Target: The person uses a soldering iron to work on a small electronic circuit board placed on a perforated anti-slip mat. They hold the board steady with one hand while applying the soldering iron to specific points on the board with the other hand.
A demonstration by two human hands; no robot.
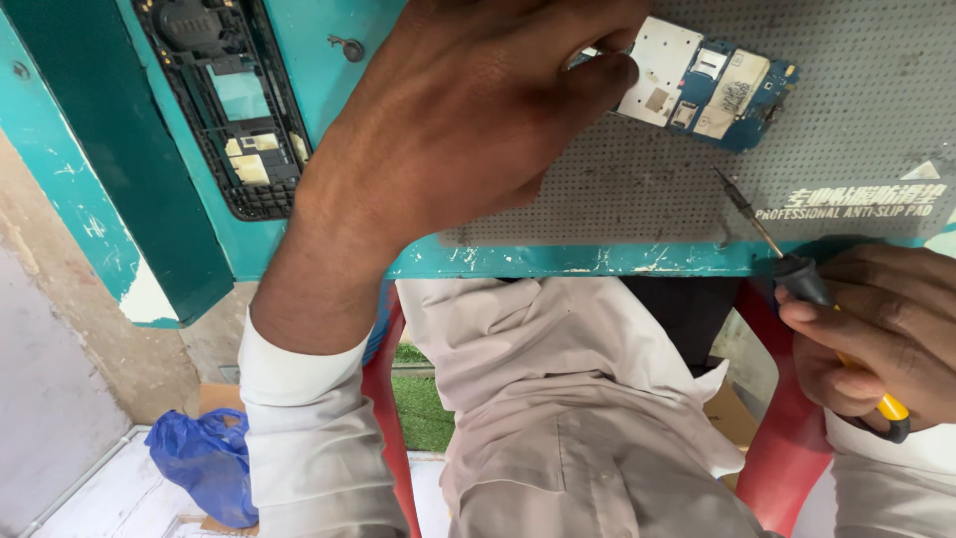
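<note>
In the head view, the left hand (468,120) reaches up toward twelve o'clock over the grey mat (846,130). Its fingers (597,80) are closed on the left edge of the circuit board (697,85), which lies flat on the mat at about one o'clock. The board is blue with white metal shields and small parts on top. I judge it light, thin and stiff, but fragile: the small parts can break and the surface should not be pressed. The bare edges are the safe place to take it, as the fingers do now.

At four o'clock the right hand (876,339) is wrapped around the handle of a screwdriver (797,269). The handle is dark near the shaft and yellow at the back. The thin tip points up toward the board but is well apart from it, over the lower part of the mat. The tool looks light and easy to turn.

At ten o'clock a black phone frame (234,110) lies on the teal counter (597,259), apart from both hands. At seven o'clock, low on the floor, is a blue bag (204,458). A red chair (787,458) shows beside the person's light shirt.
</note>
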